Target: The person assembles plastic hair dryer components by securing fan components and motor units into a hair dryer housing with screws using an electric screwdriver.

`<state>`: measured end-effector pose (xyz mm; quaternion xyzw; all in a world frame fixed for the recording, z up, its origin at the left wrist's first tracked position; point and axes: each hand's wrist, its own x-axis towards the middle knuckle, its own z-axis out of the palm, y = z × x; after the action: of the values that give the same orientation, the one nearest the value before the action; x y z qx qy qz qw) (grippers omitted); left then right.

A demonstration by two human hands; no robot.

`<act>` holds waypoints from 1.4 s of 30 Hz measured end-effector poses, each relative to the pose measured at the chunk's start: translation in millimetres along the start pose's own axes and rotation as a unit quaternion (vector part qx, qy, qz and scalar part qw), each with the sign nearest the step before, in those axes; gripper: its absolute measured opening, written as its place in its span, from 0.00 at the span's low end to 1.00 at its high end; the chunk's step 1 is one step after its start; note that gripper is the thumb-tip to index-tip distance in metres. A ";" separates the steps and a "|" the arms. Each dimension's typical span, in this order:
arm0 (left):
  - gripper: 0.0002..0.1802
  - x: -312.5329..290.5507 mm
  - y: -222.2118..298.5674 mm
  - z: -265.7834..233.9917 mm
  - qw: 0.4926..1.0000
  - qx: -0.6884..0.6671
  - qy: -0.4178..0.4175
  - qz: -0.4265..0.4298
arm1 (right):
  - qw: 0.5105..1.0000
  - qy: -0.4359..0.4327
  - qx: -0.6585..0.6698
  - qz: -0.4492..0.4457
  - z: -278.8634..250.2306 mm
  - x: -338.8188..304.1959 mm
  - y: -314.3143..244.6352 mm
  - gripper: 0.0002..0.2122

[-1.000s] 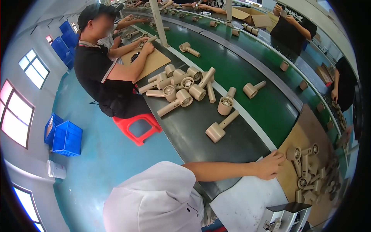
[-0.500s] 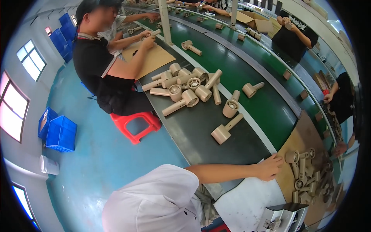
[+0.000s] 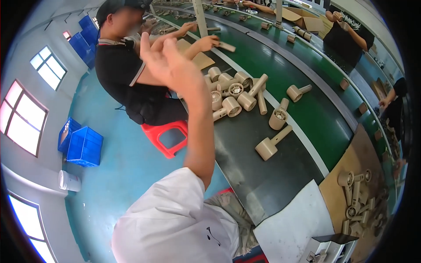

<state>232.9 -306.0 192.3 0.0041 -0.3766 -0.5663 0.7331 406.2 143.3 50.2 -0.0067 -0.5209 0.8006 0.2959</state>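
Note:
My left hand is raised high at the end of my bent arm, fingers stretched apart and holding nothing. It appears in front of the co-worker's chest and arms, and my forearm covers part of the bench edge. Beyond my wrist lies a heap of beige handheld fans, with round heads and straight handles. Two more fans lie nearer, one of them on the dark bench top. Another fan rests on the green conveyor belt. My right hand is outside the picture.
A co-worker in black sits at the bench on a red stool. A white sheet lies beside a metal device. More fans cover a brown board. Blue crates stand on the floor.
My left hand has left the edge of the brown board and swung up and left, its fingers opening out. The co-worker's hand has moved toward the belt with a fan. The view has shifted slightly.

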 end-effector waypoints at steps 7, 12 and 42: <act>0.11 -183.4 -27.5 -5.0 0.857 0.102 -0.486 -0.138 | 0.998 -0.044 -0.021 -0.036 12.0 12.6 3.6 0.24; 0.23 -345.5 -26.4 8.2 0.686 -0.005 -0.722 -0.086 | 0.997 -0.049 -0.059 0.030 1.6 4.6 -6.5 0.29; 0.25 -480.6 -78.1 99.1 0.629 0.077 -0.771 0.066 | 0.969 0.098 -0.207 -0.095 16.0 63.1 8.1 0.34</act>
<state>77.1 108.3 -33.6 -0.4019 -0.8460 -0.2818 0.2080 345.3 158.1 69.5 -0.0966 -0.6422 0.6390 0.4123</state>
